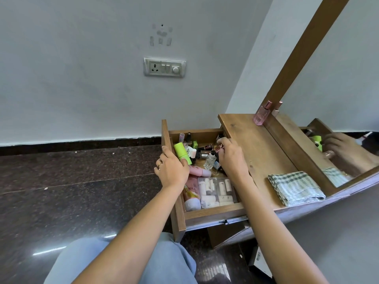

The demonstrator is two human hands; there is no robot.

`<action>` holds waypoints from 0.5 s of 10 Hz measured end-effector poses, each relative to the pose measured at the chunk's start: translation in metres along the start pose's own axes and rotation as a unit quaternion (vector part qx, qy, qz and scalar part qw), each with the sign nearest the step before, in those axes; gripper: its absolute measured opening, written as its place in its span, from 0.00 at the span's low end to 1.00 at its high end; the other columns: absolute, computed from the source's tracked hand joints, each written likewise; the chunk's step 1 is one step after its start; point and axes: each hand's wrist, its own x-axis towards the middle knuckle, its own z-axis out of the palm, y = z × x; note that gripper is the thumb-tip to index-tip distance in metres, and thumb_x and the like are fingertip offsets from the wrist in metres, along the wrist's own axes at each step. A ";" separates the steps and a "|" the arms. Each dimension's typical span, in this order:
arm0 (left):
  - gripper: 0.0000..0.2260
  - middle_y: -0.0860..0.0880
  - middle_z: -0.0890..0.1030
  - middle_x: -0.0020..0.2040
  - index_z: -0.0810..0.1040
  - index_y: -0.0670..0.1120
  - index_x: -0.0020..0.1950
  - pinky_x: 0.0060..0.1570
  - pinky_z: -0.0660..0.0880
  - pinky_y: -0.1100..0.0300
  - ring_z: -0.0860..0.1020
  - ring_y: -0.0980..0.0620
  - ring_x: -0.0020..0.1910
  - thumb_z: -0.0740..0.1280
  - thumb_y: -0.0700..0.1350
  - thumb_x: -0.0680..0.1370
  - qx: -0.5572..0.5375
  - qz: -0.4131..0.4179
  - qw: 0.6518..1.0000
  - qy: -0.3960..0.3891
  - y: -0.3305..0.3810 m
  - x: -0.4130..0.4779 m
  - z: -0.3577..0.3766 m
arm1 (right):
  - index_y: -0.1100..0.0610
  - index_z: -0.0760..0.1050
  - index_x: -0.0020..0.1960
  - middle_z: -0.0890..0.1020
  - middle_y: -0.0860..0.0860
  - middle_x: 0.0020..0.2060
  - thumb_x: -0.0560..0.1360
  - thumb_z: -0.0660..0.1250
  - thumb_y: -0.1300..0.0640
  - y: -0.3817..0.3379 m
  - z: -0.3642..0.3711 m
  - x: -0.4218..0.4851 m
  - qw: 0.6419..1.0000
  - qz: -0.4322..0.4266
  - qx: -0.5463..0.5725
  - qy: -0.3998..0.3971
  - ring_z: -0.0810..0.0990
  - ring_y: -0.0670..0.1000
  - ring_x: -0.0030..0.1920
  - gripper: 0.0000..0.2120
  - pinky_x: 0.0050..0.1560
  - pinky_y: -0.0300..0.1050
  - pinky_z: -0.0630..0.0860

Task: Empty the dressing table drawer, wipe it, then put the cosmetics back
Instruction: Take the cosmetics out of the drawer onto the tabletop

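Note:
The wooden drawer point(215, 214) stands pulled out of the dressing table point(252, 148) and is full of cosmetics. My left hand point(172, 169) grips a lime-green tube point(181, 152) at the drawer's left side. My right hand point(231, 158) reaches into the far right part and pinches a small rose-gold item point(219, 149) among several small bottles. Nearer me lie a pink tube point(191, 193), a pink bottle point(201, 172) and a clear case of white tubes point(217, 191). A folded green-and-white checked cloth point(295, 187) rests on the tabletop to the right.
A pink perfume bottle point(261, 114) stands at the tabletop's back by the mirror point(344, 128), which reflects my hand. A switch panel point(164, 67) is on the wall. Dark polished floor point(71, 181) lies left of the drawer. My knee in blue trousers point(160, 263) is below.

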 end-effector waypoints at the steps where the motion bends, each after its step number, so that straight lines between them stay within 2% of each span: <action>1: 0.34 0.39 0.68 0.69 0.52 0.39 0.77 0.62 0.68 0.41 0.69 0.38 0.66 0.62 0.52 0.78 0.002 0.001 1.000 0.001 0.000 -0.001 -0.001 | 0.61 0.76 0.57 0.77 0.57 0.51 0.76 0.59 0.69 0.000 0.004 0.010 0.998 0.004 -0.037 -0.058 0.77 0.58 0.48 0.13 0.43 0.48 0.74; 2: 0.34 0.39 0.68 0.69 0.51 0.39 0.77 0.62 0.69 0.41 0.69 0.38 0.66 0.62 0.52 0.78 0.002 0.002 1.000 0.000 0.001 0.000 -0.001 | 0.62 0.77 0.56 0.77 0.57 0.50 0.76 0.60 0.67 0.002 0.011 0.014 0.995 0.008 -0.047 -0.089 0.78 0.59 0.48 0.11 0.42 0.48 0.74; 3: 0.34 0.39 0.68 0.69 0.51 0.39 0.77 0.62 0.69 0.41 0.69 0.38 0.66 0.62 0.52 0.78 0.000 0.001 1.000 -0.001 0.000 0.000 -0.001 | 0.60 0.77 0.58 0.77 0.57 0.52 0.76 0.62 0.65 0.004 0.020 0.018 0.994 0.021 -0.026 -0.107 0.78 0.59 0.50 0.12 0.47 0.50 0.77; 4: 0.34 0.39 0.68 0.69 0.51 0.39 0.77 0.62 0.69 0.41 0.69 0.38 0.66 0.62 0.52 0.78 -0.002 0.001 1.000 -0.002 0.000 -0.001 -0.001 | 0.58 0.76 0.61 0.77 0.57 0.56 0.74 0.64 0.65 0.006 0.029 0.017 0.991 0.055 0.009 -0.125 0.77 0.58 0.54 0.15 0.53 0.53 0.76; 5: 0.34 0.39 0.68 0.69 0.51 0.39 0.77 0.62 0.69 0.41 0.69 0.38 0.66 0.62 0.52 0.78 -0.002 0.002 1.000 -0.004 0.000 0.000 -0.001 | 0.59 0.72 0.62 0.78 0.56 0.54 0.71 0.70 0.64 0.007 0.037 0.009 0.987 0.101 0.053 -0.118 0.77 0.56 0.53 0.21 0.52 0.48 0.76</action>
